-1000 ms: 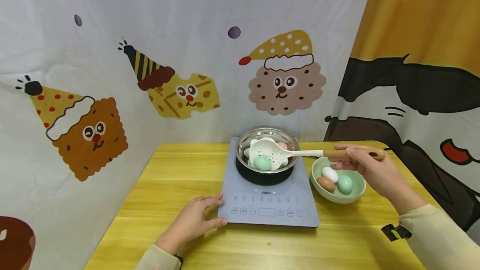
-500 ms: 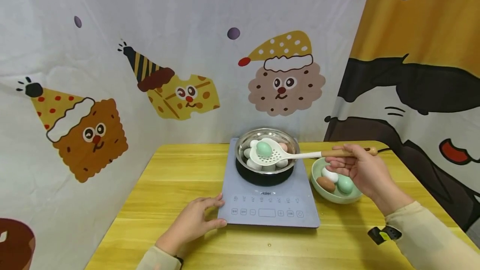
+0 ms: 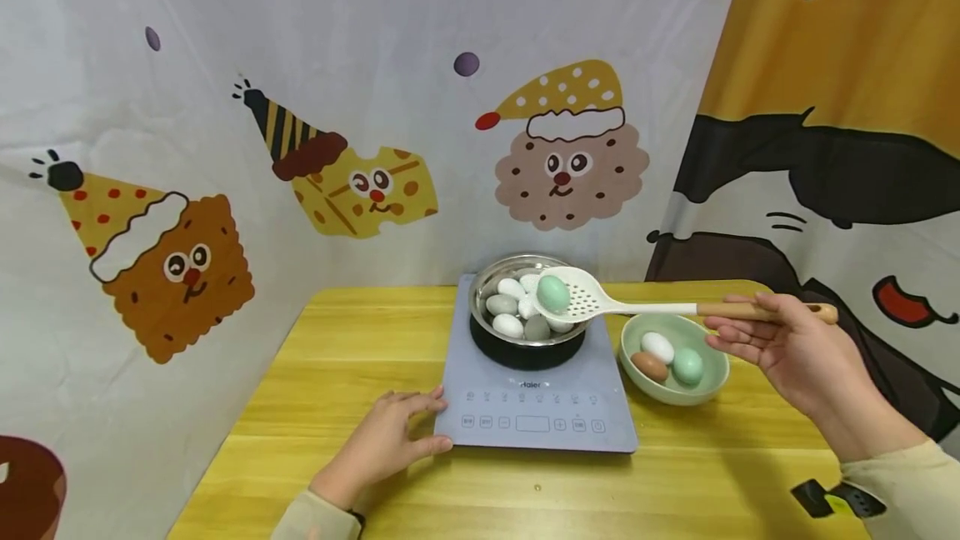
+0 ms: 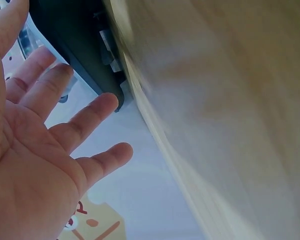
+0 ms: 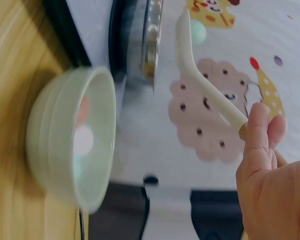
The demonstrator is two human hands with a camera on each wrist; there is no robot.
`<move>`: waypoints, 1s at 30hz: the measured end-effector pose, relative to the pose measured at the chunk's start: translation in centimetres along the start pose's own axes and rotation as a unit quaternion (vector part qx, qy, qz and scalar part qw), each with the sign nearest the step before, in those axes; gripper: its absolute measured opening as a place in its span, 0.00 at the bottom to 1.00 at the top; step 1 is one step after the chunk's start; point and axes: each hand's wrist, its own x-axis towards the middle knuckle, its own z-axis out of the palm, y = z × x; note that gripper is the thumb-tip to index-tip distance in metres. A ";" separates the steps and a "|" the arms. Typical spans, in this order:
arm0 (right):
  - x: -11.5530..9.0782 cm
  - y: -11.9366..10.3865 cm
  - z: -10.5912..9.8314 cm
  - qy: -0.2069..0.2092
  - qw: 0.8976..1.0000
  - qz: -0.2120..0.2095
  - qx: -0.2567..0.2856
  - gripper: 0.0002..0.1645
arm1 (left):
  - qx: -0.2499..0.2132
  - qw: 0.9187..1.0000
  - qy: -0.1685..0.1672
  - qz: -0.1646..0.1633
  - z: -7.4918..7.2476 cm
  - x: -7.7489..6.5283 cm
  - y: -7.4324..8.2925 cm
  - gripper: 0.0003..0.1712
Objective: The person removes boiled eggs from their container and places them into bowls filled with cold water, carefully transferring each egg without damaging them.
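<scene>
Frame right: my right hand [image 3: 813, 361] is gripping a slotted spoon [image 3: 663, 307], carrying a green egg [image 3: 553, 294] over the steel pot [image 3: 489, 280], centre. Lower centre: my left hand [image 3: 384, 442], outstretched, is touching the induction cooktop [image 3: 600, 373].

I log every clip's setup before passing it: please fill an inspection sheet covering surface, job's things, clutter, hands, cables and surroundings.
Surface: yellow wood-grain table.
Job's things: green egg on white slotted spoon, raised above silver pot holding white and grey eggs; pot stands on cooktop; green bowl contains three eggs.
Clutter: nothing seen.
Hands: left hand at cooktop's left edge; right hand holds spoon's handle.
Cables: black cable near bowl.
Surroundings: cartoon-printed cloth behind table.
</scene>
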 end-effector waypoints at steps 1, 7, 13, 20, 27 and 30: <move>-0.8 -0.4 -0.7 0.008 1.000 -0.008 -0.008 0.23 | 0.001 1.000 0.000 0.001 0.0 0.0 0.0 0.35; -5.5 -1.7 -5.5 0.020 0.993 -0.065 -0.096 0.29 | 0.012 1.000 0.000 0.007 -0.2 0.4 0.0 0.34; -8.6 -1.4 -8.2 0.057 0.982 -0.067 -0.168 0.29 | 0.010 1.000 -0.008 -0.001 -0.2 0.4 0.0 0.34; -9.3 -0.4 -7.3 0.096 0.973 -0.071 -0.196 0.29 | 0.022 1.000 -0.006 0.000 -0.2 0.4 -0.1 0.35; -8.2 0.0 -3.6 0.205 0.913 -0.093 -0.340 0.18 | 0.019 1.000 -0.006 0.000 -0.1 0.2 0.0 0.36; -8.0 -0.2 -1.7 0.242 0.861 -0.067 -0.442 0.20 | 0.018 1.000 -0.004 0.000 -0.1 0.1 0.0 0.36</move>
